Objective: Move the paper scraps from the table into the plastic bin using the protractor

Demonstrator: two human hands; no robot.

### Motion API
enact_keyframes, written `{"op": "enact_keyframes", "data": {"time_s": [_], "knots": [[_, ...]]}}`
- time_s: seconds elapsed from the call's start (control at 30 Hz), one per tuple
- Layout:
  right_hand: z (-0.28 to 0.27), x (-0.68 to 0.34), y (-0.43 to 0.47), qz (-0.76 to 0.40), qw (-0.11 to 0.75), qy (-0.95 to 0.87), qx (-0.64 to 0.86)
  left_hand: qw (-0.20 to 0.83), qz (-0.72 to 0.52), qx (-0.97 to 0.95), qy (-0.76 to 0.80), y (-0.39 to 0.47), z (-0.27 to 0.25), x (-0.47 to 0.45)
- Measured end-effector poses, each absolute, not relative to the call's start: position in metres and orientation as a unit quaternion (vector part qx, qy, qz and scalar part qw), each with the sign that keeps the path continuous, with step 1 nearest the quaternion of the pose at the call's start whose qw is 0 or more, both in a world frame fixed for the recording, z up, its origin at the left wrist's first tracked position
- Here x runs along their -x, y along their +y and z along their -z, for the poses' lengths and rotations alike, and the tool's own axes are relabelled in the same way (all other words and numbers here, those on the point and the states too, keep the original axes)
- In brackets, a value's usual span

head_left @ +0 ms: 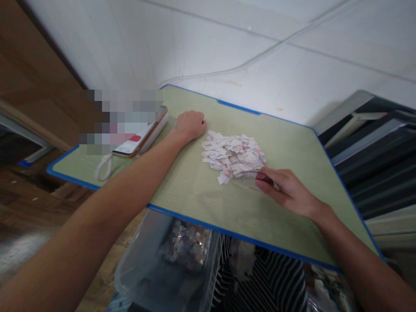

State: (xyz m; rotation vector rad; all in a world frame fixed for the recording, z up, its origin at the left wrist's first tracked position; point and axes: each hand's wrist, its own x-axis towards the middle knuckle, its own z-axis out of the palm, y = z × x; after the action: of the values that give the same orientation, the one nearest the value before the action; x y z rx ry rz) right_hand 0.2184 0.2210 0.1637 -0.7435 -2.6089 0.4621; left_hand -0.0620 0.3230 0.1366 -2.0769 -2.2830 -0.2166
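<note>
A loose heap of small white and pinkish paper slips lies on the pale green tabletop. My left hand rests on the table just left of the heap, curled into a fist, back of the hand up; nothing shows in it. At the heap's near right edge, my right hand pinches a clear, thin-walled plastic piece between thumb and fingers. Dark red shows through at the pinch. The plastic's exact kind is hard to make out; its rim lies against the nearest slips.
A phone with a lit screen and a white strap lies at the left on a box-like thing. Below the blue table edge stands a clear bin with a bag of small pieces. Dark folded frames lean at the right.
</note>
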Motion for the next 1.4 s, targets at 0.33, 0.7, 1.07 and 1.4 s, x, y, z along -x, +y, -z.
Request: {"op": "enact_keyframes", "data": {"time_s": [0.33, 0.7, 1.07, 1.4], "knots": [[-0.163, -0.217, 0.222, -0.160, 0.190, -0.928, 0.279, 0.019, 0.078, 0.670, -0.738, 0.323, -0.136, 0.062], [-0.165, -0.218, 0.219, -0.197, 0.175, -0.933, 0.243, 0.018, 0.075, 0.671, -0.737, 0.323, -0.136, 0.062], [-0.168, -0.218, 0.219, -0.222, 0.158, -0.929, 0.251, 0.009, 0.073, 0.671, -0.738, 0.321, -0.138, 0.062], [-0.189, -0.236, 0.219, -0.367, 0.004, -0.899, 0.241, 0.009, 0.074, 0.670, -0.739, 0.322, -0.137, 0.062]]}}
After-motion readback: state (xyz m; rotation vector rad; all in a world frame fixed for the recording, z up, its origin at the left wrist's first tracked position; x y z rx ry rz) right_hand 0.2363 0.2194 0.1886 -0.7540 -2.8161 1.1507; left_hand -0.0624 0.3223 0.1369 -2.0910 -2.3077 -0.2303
